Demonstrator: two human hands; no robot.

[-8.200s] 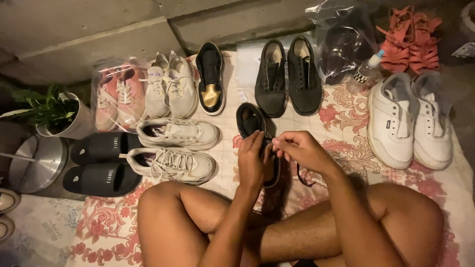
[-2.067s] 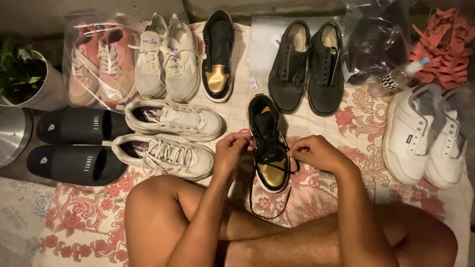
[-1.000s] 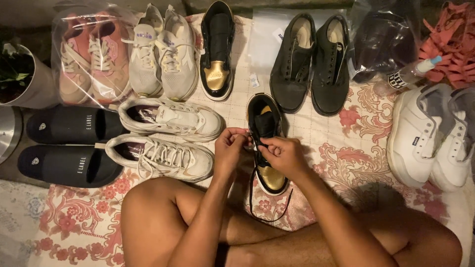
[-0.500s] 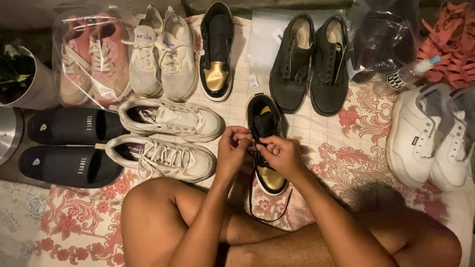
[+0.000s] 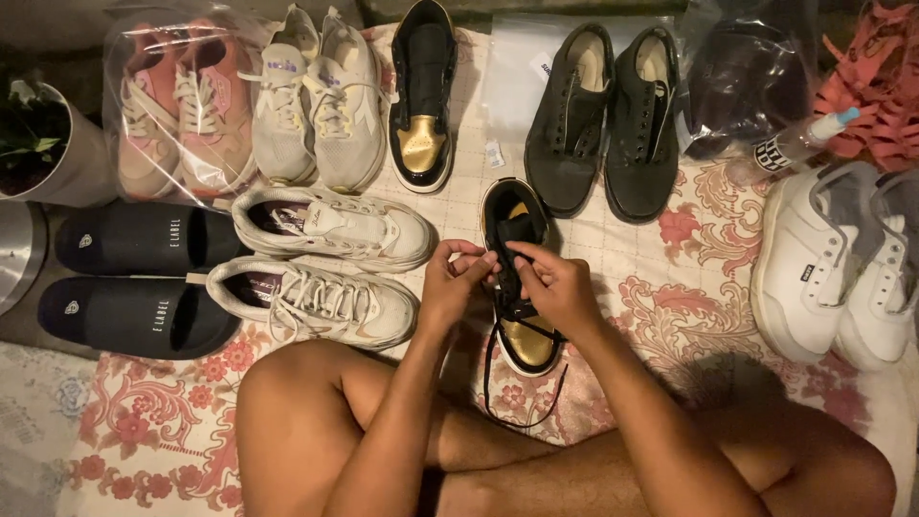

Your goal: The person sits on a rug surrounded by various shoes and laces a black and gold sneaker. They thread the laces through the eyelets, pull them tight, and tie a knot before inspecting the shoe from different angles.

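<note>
A black sneaker with a gold toe (image 5: 522, 335) lies on the floral cloth (image 5: 670, 316) in front of my crossed legs, toe toward me. Both hands meet over its lacing. My left hand (image 5: 452, 287) pinches the black lace at the shoe's left side. My right hand (image 5: 555, 287) grips the lace and tongue from the right. A loose loop of black lace (image 5: 498, 383) hangs down beside the toe. The matching black and gold sneaker (image 5: 422, 96) lies farther away in the back row.
A pair of black shoes (image 5: 603, 115), white sneakers (image 5: 833, 258) at right, two pairs of white trainers (image 5: 325, 249), pink shoes in a clear bag (image 5: 177, 115), black slides (image 5: 134, 278), a potted plant (image 5: 43, 144), a spray bottle (image 5: 795, 144) and red sandals (image 5: 876, 86) surround me.
The view shifted slightly. My hands stayed on the sneaker's laces, and the right-hand fingers moved closer to the left hand over the tongue.
</note>
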